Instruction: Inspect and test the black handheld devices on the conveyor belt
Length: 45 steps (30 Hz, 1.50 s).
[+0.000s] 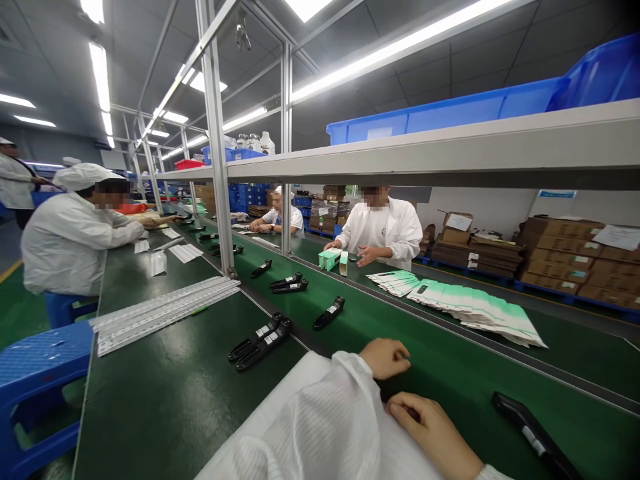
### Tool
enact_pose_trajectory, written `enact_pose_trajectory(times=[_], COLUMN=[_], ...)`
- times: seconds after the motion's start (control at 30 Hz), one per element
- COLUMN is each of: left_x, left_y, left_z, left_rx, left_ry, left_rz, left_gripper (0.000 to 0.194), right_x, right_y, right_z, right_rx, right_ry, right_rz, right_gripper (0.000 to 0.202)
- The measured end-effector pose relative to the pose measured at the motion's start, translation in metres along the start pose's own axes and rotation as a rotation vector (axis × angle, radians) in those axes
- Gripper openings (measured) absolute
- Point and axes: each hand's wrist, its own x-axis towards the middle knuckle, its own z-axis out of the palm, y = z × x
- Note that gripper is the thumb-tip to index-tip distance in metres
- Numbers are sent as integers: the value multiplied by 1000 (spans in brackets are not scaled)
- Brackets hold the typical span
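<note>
Over the green conveyor belt, my left hand [385,359] reaches out of a white sleeve, its fingers loosely bent and a little apart, with nothing seen in it. Closer to me, my right hand [434,430] is curled in, thumb against the fingers, and no object shows in it. A black curved part with a white label [535,437] lies on the belt to the right of my right hand. Another black part [329,313] rests on the belt beyond my left hand. Two black parts [260,341] lie side by side at the belt's left edge.
Fanned green-and-white sleeves [470,307] lie across the belt, near a person [383,227] handling small green boxes [330,259]. White strips [165,313] and a blue stool [45,360] are at left. A shelf [430,152] with blue bins [450,110] hangs overhead, with a metal post [219,147].
</note>
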Motion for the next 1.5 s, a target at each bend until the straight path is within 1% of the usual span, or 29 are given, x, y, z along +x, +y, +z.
enact_pose_trajectory(times=[0.03,0.07,0.1,0.13,0.17,0.2,0.23,0.27,0.3,0.4,0.5,0.6,0.63,0.67,0.73,0.8,0.83,0.87,0.93,1.07,1.13,1.2,1.27,1.3,1.37,1.43,1.5], left_x=[1,1,1,0,-1,-2,-4,-5,-5,-4,1,3,3,3,2,0,-1,-1,-3,-7,-9,-10,-11,-12,-14,-18,-21], left_y=[-8,-17,-26,-36,-45,-53,-59,-63,-65,-64,-55,-41,-35,-28,-12,4,11,18,29,47,55,60,65,66,68,71,74], left_z=[-12,-24,-35,-45,-53,-60,-64,-66,-66,-61,-55,-50,-48,-45,-38,-29,-25,-21,-14,-6,-1,5,11,13,17,18,19], left_rx=[64,125,175,217,243,244,231,209,180,72,-111,-337,-419,-538,-891,-1279,-1415,-1486,-1541,-1562,-1518,-1393,-1159,-1016,-741,-570,-521], left_ry=[105,222,333,421,480,511,520,514,498,462,420,309,267,225,149,79,44,12,-39,-85,-88,-14,130,210,326,376,383], left_rz=[-6,-43,-122,-229,-353,-465,-547,-603,-630,-635,-611,-547,-520,-495,-460,-450,-454,-460,-461,-435,-415,-385,-318,-254,-103,5,35], left_gripper=[22,28,33,37,40,43,43,42,41,37,36,28,29,31,35,35,36,37,41,37,36,35,30,29,34,42,45], right_x=[0,-1,-1,-1,-1,-1,-1,0,0,0,0,1,1,2,4,6,7,7,8,8,8,8,7,7,6,5,4], right_y=[-1,-2,-3,-4,-4,-4,-4,-3,-3,-3,-3,-2,-1,1,7,14,17,19,20,18,17,17,15,14,8,1,-6], right_z=[-1,-1,-1,-2,-2,-2,-2,-2,-2,-2,-2,-4,-5,-7,-12,-17,-21,-24,-30,-38,-40,-41,-42,-42,-43,-43,-43], right_rx=[-3,-7,-10,-9,-7,-5,-1,3,8,23,35,84,117,158,253,343,379,410,460,535,569,608,675,720,823,909,959], right_ry=[-1,-2,-3,-4,-2,0,3,6,8,18,36,61,73,90,149,241,291,336,410,529,587,641,673,674,645,598,560], right_rz=[3,7,10,13,16,18,21,24,25,22,13,8,19,34,72,95,102,110,124,153,155,155,157,155,148,135,114], right_gripper=[32,32,31,31,31,31,31,31,30,29,29,31,32,33,36,38,39,40,42,44,42,41,42,44,47,50,53])
